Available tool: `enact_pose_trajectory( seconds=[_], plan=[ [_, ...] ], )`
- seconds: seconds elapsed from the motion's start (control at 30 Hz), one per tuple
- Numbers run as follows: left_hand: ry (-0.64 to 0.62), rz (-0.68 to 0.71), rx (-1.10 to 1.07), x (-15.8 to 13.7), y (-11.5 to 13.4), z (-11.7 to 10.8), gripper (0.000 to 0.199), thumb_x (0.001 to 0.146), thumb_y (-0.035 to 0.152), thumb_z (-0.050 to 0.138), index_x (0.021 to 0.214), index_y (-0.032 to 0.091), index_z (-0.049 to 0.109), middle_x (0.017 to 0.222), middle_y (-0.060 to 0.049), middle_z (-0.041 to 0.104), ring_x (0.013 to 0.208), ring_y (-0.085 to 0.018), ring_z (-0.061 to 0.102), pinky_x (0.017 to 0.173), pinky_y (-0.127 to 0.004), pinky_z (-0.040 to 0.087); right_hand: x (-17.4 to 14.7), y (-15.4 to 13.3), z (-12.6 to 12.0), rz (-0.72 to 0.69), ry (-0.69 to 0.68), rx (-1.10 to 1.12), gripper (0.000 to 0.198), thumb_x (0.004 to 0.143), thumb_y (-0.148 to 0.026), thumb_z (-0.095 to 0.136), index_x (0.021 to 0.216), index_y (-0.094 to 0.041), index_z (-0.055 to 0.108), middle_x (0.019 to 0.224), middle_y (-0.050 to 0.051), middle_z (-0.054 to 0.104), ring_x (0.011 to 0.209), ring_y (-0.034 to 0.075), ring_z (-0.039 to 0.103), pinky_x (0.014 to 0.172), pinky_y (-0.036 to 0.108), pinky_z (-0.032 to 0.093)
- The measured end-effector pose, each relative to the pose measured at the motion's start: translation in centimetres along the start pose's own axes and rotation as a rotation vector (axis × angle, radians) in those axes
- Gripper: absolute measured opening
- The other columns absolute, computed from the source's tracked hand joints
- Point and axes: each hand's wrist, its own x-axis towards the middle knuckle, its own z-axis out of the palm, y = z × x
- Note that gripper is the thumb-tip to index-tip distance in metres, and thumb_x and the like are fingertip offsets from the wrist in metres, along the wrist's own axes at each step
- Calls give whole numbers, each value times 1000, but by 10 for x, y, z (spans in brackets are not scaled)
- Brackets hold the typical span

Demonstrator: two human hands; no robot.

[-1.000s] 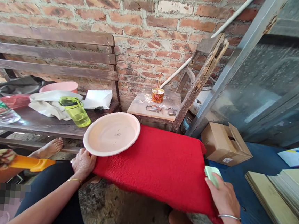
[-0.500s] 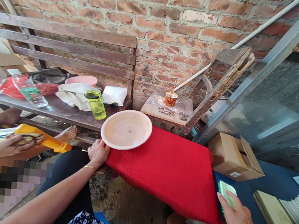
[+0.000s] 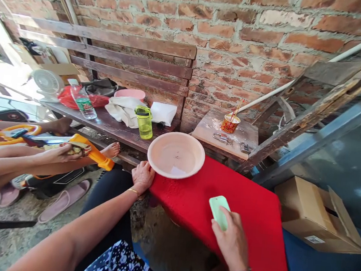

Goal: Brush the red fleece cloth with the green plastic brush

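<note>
Cloth (image 3: 256, 205), red, draped over low support, stretching from centre of view toward 5 o'clock (clock face centred on head view). Basin (image 3: 176, 154), pale pink, upright on cloth's near-centre end at 6; dark marks and pale patch inside. Left hand (image 3: 143, 175) at 7 to 8, fingers curled at cloth edge just beside basin rim; gripping or merely resting, cannot tell. Right hand (image 3: 231, 239) at 5, gripping pale green brush (image 3: 217, 208) between thumb and fingers, over cloth; touching it or held clear, cannot tell. Brick wall (image 3: 227, 30) across 12, white pipe (image 3: 266, 92) slanting along it at 2. Slatted wooden bench (image 3: 136, 63) at 10; on its seat, yellow-green bottle (image 3: 144, 126), pink bowl (image 3: 130, 94), tilted clear bottle (image 3: 84, 104), small fan (image 3: 47, 82). Wooden chair (image 3: 203, 133) at 3, seat dusted pale, bearing patterned can (image 3: 230, 125) with upright sticks and padlocks (image 3: 244, 147). Cardboard box (image 3: 306, 214) at 4, flap raised, on blue surface (image 3: 314, 269). Co-worker's hand (image 3: 62, 152) at 9, closed around patterned fabric (image 3: 80, 148). Pink slipper (image 3: 67, 201) at 8, on stained floor (image 3: 67, 237).
</note>
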Motion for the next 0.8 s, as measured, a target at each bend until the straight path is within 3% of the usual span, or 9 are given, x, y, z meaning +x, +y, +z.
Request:
enact_pose_trajectory(
  seconds=[0.13,0.23,0.33,0.4,0.5,0.6,0.7,0.8],
  plan=[
    [15,-7,0,-1,1,0,23,95,32,50,109,22,65,116,-8,61,107,-25,55,86,-36,35,1,-76,27,-172,-113,-44,38,84,-30,59,122,-27,62,104,7,58,96,24,60,89,36,47],
    [16,-8,-1,-1,2,-2,24,94,32,50,109,23,66,115,-8,62,106,-25,56,86,-36,36,4,-122,43,-221,-160,-41,37,83,-29,64,120,-28,63,104,7,59,96,24,60,89,35,47],
    [10,-5,-6,-2,3,-5,24,94,32,50,109,22,66,115,-9,62,106,-26,56,86,-36,36,9,-143,52,-219,-173,-72,37,82,-31,65,119,-29,64,106,7,59,98,25,60,89,36,47],
    [9,-5,-12,-2,4,-6,24,94,31,50,108,22,67,115,-9,62,106,-26,56,86,-37,36,11,-140,53,-209,-166,-121,35,82,-30,65,117,-28,65,106,8,60,99,25,60,89,36,47],
    [18,-6,-29,-2,4,-6,24,93,31,51,107,22,67,115,-8,62,106,-26,56,86,-37,36,5,-110,48,-159,-129,-171,33,84,-30,60,117,-27,65,101,8,60,95,24,61,86,34,48],
    [37,-3,-50,-2,4,-5,23,93,31,51,105,22,68,114,-8,62,105,-26,56,86,-37,35,-16,-50,34,-29,-40,-157,38,87,-42,50,119,-25,62,98,8,60,92,24,63,81,34,50],
    [42,1,-72,-2,4,-4,22,93,32,51,102,22,68,114,-8,63,104,-26,56,86,-37,35,-44,25,10,216,36,-130,52,84,-61,41,120,-29,59,91,9,61,86,28,65,75,40,52],
    [43,4,-83,-2,4,-5,23,93,32,50,103,22,69,115,-9,62,104,-26,56,86,-37,35,-70,88,-17,519,76,-145,51,76,-74,43,109,-40,62,72,8,59,71,32,66,68,47,53]
  ],
)
